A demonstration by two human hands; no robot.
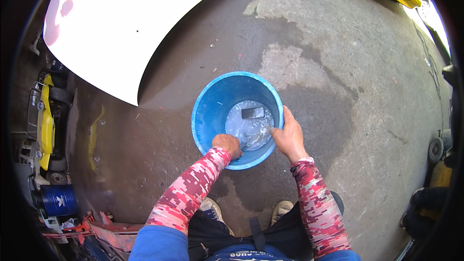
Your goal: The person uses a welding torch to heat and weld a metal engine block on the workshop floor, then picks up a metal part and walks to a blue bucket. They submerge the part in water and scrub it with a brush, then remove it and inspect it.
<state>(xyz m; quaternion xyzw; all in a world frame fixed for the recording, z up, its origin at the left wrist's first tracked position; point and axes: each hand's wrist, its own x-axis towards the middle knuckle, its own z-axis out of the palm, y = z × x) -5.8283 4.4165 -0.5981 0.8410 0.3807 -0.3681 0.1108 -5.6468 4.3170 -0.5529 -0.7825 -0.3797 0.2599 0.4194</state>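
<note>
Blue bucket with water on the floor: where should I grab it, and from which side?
Grip the blue bucket by its round rim, probably from above at opposite sides. It stands upright and open, no handle shows, and the right hand already holds the right rim; the left hand reaches inside.

Bucket (212, 111) centre on the floor (348, 116), water and a flat rectangular piece (253, 112) in it. Left hand (228, 145) inside at near rim, right hand (289, 137) on right rim. Large panel (121, 24) far left. Canister (55, 200) near left.

Bucket (208, 116) mouth open above; white panel (121, 24) well left.
</note>
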